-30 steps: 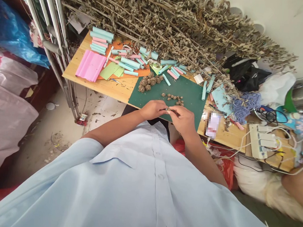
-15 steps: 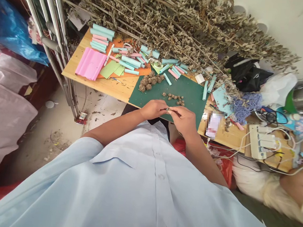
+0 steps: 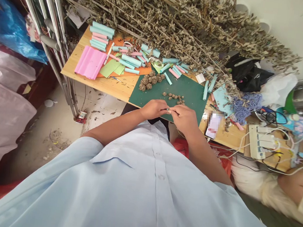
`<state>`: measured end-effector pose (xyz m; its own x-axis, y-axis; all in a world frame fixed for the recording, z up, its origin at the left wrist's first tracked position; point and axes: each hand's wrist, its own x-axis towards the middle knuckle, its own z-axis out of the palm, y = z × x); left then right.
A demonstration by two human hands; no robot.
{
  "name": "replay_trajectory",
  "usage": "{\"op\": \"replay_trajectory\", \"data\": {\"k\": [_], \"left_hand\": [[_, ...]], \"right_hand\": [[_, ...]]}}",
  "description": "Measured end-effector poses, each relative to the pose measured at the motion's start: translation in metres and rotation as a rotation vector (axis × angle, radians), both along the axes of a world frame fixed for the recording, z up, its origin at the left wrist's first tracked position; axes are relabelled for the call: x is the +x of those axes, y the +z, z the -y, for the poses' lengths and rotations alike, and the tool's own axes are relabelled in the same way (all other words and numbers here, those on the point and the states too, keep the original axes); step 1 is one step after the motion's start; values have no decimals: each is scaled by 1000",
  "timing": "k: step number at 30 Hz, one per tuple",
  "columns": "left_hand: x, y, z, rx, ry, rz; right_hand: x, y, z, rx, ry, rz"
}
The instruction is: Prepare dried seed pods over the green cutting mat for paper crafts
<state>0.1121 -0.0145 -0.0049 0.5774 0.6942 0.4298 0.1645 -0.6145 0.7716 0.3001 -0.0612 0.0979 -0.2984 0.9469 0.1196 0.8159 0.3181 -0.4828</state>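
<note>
**Tiny piece, fingertip work!**

Here the left hand (image 3: 154, 109) and right hand (image 3: 185, 119) pinch a tiny piece (image 3: 168, 109), grips narrow, by the green mat (image 3: 193, 92)'s near edge; likely light, perhaps fragile, best taken gently at its ends.

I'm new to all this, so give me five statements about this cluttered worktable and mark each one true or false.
1. The left hand and the right hand meet at the fingertips around a small piece. True, though the piece is too small to identify.
2. The phone lies to the left of the green mat. False: the phone lies to the right of the green mat.
3. The larger brown balls are heaped on the green mat. True.
4. The dried stalks lie under the table. False: the dried stalks stretch along its far side.
5. The pink sheet lies near the table's left end. True.
</note>
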Motion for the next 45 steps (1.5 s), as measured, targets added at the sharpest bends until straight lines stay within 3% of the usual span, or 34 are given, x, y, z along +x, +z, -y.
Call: {"op": "replay_trajectory", "data": {"k": [9,19,28,34,45], "left_hand": [[1,-2,0,14,4,-12],[2,-2,0,56,3,-44],[0,-1,0,46,-11,-32],[1,1,0,32,-2,-2],[0,-1,0,41,-3,-27]], "right_hand": [[-7,12,-15,-53,69,195],[-6,14,-13,-78,80,171],[4,14,-7,-81,175,169],[9,9,-8,-34,208,240],[7,21,-17,-66,303,393]]}}
